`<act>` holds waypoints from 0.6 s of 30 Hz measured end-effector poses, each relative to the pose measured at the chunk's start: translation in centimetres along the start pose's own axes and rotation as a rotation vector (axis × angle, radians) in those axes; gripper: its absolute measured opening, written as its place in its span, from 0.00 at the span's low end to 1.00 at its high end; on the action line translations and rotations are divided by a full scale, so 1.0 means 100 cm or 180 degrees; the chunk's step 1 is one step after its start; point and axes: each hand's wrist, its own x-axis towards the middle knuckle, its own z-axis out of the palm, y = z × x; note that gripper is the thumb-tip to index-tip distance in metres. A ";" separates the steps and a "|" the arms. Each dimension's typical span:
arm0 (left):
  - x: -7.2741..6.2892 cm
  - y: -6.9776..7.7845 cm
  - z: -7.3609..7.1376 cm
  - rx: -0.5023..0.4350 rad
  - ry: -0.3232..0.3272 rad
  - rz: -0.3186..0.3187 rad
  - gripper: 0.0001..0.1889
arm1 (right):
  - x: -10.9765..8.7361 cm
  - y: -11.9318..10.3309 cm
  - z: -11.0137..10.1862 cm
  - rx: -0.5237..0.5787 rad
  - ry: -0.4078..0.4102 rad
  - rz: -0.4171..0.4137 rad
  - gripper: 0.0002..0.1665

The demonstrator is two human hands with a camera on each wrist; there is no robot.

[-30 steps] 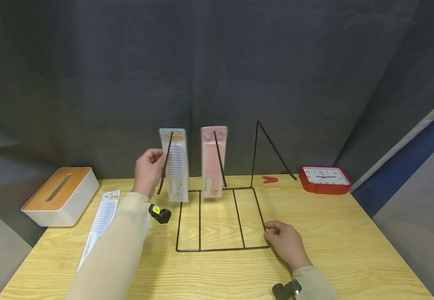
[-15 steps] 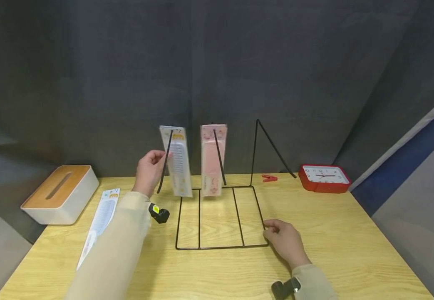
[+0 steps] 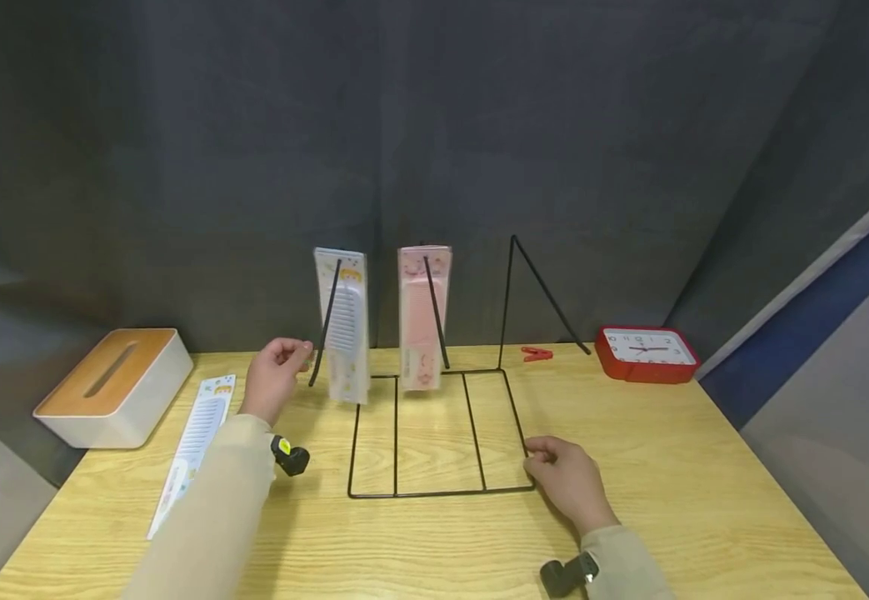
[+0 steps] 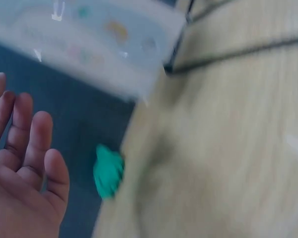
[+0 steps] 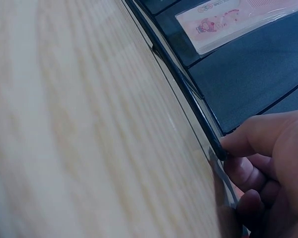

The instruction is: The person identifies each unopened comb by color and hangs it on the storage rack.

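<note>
A black wire rack (image 3: 440,494) stands on the table, its slanted prongs pointing forward. From its left prong hangs a blue packaged comb (image 3: 343,325), and a pink packaged comb (image 3: 422,321) hangs from the middle one. The right prong bears nothing. Just left of the blue comb, my left hand (image 3: 271,379) is in the air, apart from it; in the left wrist view its fingers (image 4: 38,136) are relaxed with nothing in them. My right hand (image 3: 569,483) pinches the rack's base at the front right corner, seen closer in the right wrist view.
Another blue packaged comb (image 3: 192,446) lies on the table at left, partly behind the left sleeve. Beyond it sits a white tissue box (image 3: 122,417) with a wooden lid. A red clip (image 3: 536,354) and a red clock (image 3: 646,373) lie at the back right.
My left hand has let go of the hanging blue comb and moved left and down. That comb swung slightly and hangs straighter now. My right hand has stayed on the rack.
</note>
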 end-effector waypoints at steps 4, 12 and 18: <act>-0.001 -0.023 -0.018 0.0196 0.0100 -0.0113 0.22 | 0.000 0.000 0.000 -0.0004 -0.0005 0.0002 0.16; -0.005 -0.059 -0.051 0.0469 0.0597 -0.0245 0.30 | 0.000 0.000 0.001 -0.0007 -0.0006 0.0004 0.16; -0.006 -0.086 -0.075 0.0850 0.0749 -0.0539 0.37 | 0.001 0.001 0.001 0.0000 0.0015 0.0003 0.16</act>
